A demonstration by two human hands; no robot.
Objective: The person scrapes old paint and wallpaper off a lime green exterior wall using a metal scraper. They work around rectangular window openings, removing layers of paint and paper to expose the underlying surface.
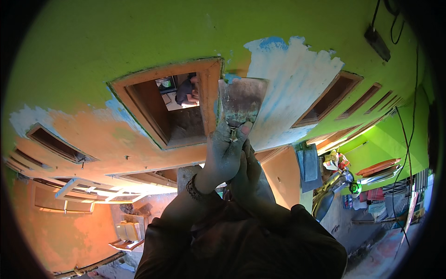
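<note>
My left hand, dusty and with a dark bracelet at the wrist, grips a wide metal scraper near its lower end. The blade points up and lies over the wall beside an orange-brown wooden opening frame. My right hand is raised close against the left one; its fingertips are partly hidden behind it, so its hold on the scraper cannot be made out. Around the blade, the green painted wall has a large whitish-blue patch with ragged edges. Orange paint shows lower down.
Through the opening, a person in dark clothes and a screen are visible. More narrow vents line the wall. Open window panes stand at lower left. A motorcycle is at right, near dangling cables and a hanging dark box.
</note>
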